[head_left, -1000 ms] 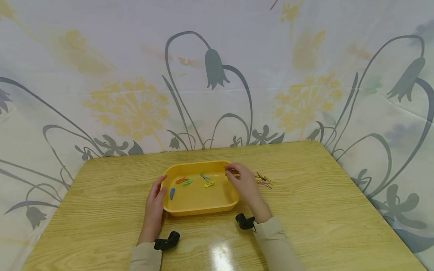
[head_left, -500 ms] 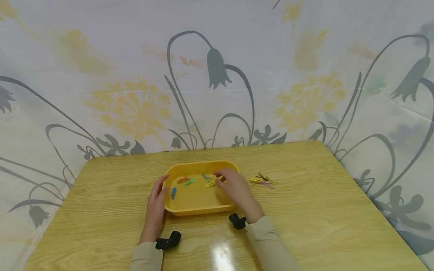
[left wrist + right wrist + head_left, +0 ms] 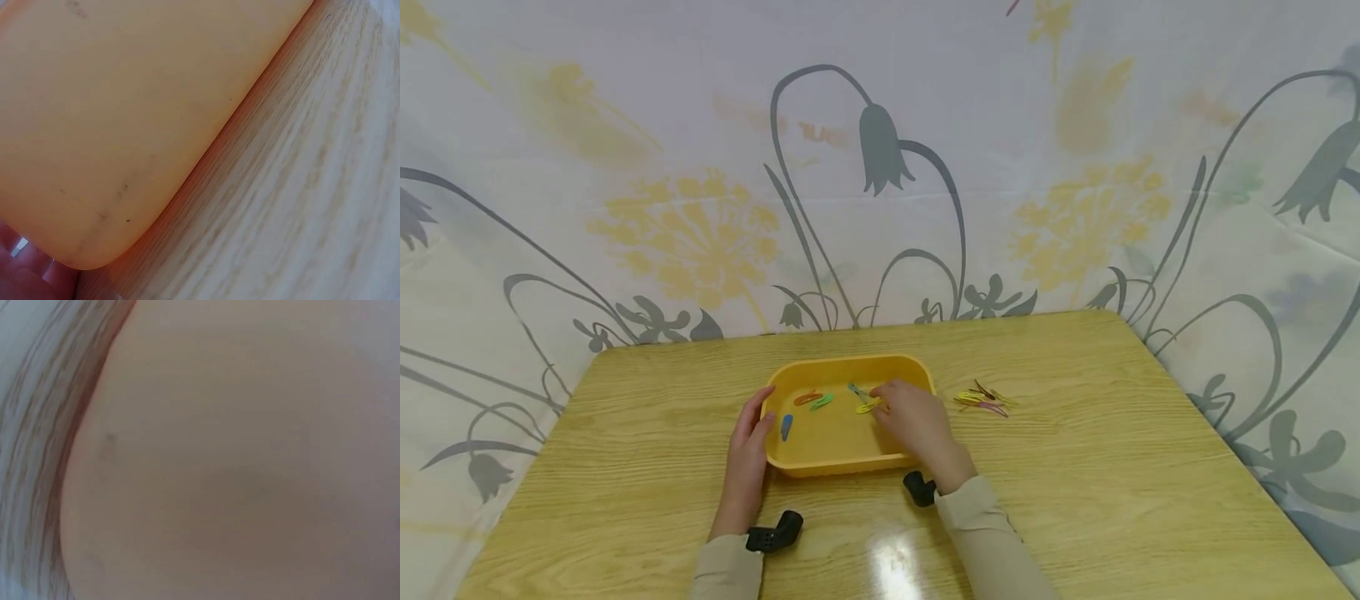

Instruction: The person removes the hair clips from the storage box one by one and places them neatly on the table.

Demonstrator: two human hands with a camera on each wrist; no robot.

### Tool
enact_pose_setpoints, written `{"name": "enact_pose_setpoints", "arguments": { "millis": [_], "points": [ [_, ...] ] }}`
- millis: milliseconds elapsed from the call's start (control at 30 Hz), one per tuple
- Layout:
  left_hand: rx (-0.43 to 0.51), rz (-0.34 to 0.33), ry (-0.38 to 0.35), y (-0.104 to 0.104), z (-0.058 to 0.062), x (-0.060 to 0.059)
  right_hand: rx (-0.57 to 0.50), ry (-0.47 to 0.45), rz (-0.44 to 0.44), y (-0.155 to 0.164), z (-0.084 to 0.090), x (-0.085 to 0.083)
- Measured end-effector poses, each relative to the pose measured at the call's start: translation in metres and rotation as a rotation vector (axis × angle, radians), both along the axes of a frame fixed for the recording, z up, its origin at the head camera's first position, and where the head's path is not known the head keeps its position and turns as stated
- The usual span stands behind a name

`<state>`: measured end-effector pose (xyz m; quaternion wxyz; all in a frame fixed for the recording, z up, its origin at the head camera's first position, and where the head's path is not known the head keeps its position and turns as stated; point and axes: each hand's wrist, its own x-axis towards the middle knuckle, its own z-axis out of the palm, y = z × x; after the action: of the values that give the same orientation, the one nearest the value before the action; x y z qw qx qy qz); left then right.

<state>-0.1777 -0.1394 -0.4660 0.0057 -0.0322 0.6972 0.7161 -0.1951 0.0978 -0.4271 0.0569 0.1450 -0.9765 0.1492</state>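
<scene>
A yellow plastic tray [image 3: 850, 469] sits mid-table and holds several coloured hair clips: orange [image 3: 806, 398], green [image 3: 821, 402], blue [image 3: 786, 427], teal [image 3: 857, 390] and yellow [image 3: 865, 408]. My left hand [image 3: 762, 414] rests with straight fingers against the tray's left outer wall [image 3: 125, 125]; its fingers [image 3: 25, 272] show at that wall's corner. My right hand [image 3: 883, 406] reaches down into the tray from the right, fingertips at the yellow clip. Its back faces the camera, so what the fingers hold is hidden. The right wrist view shows only the blurred tray wall [image 3: 250, 456].
A small pile of more hair clips [image 3: 983, 401] lies on the wooden table [image 3: 1112, 467] just right of the tray. A flower-print cloth [image 3: 880, 167] hangs behind and beside the table. Black wrist cameras [image 3: 772, 533] sit on both sleeves.
My right hand has moved left and down from the tray's right rim into the tray, stopping by the yellow clip. The left hand has stayed against the tray.
</scene>
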Motion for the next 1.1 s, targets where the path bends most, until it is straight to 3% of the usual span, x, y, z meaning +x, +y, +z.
{"name": "enact_pose_setpoints", "arguments": {
  "millis": [233,1100],
  "points": [
    [-0.027,0.007,0.016,0.0008,0.0004,0.0009,0.104,0.036,0.029,-0.0001,-0.0047,0.0003],
    [0.005,0.016,0.022,0.0007,-0.0014,-0.0012,0.086,0.001,0.077,-0.0009,-0.0013,0.003]
  ]
}}
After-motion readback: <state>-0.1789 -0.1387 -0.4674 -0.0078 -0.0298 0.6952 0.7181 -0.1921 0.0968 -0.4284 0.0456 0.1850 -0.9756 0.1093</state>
